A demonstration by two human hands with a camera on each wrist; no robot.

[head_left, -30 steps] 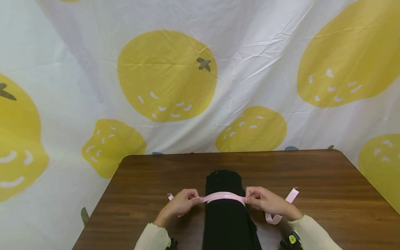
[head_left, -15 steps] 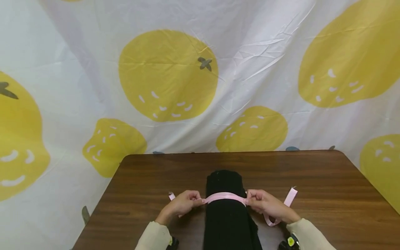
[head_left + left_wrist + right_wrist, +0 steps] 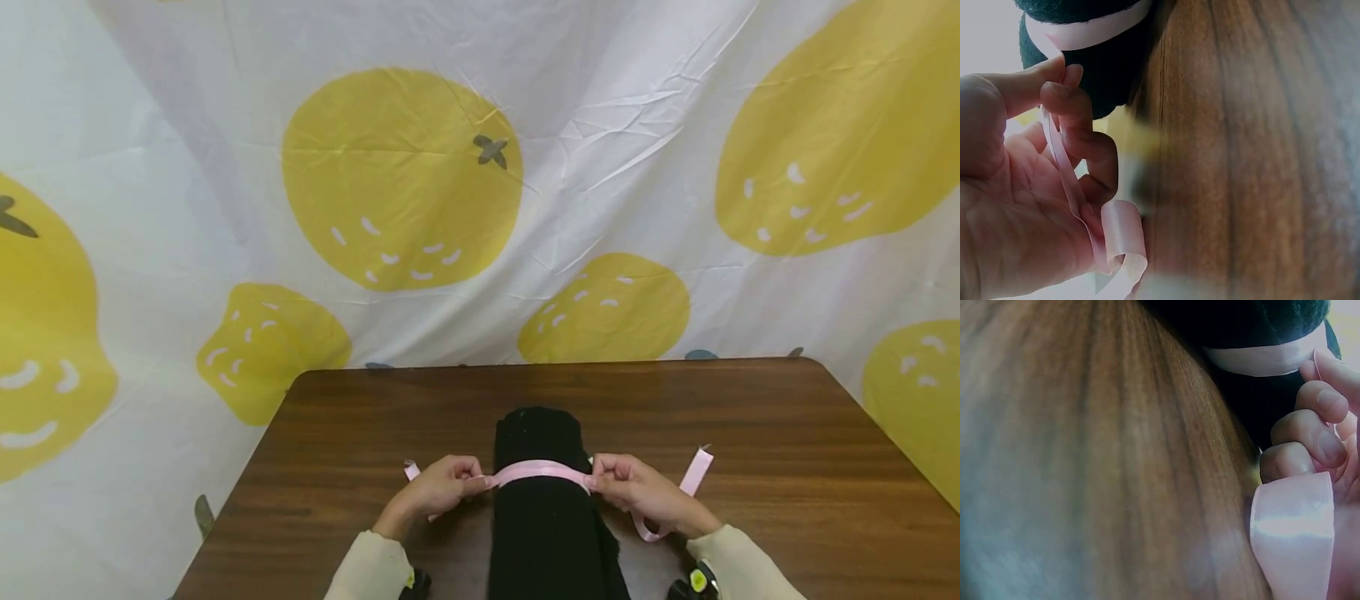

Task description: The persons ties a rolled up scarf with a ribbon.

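A black rolled cloth lies lengthwise on the table, its far end toward the wall. Across its top runs a pink ribbon, drawn snug over the cloth. On the left side, my left hand pinches the ribbon between thumb and fingers, close against the roll. My right hand pinches it likewise at the right side. In the left wrist view the ribbon's tail runs through the palm and curls below. A wide loop of ribbon hangs by the right hand in the right wrist view. The roll's underside is hidden.
The brown wooden table has rounded far corners. Behind it hangs a white curtain printed with yellow fruit. A loose ribbon end stands out beyond the right hand, and a dark wrist device sits below the right sleeve.
Both hands keep their pinch on the ribbon and have barely moved. The ribbon loop by the right wrist has shifted slightly and looks narrower.
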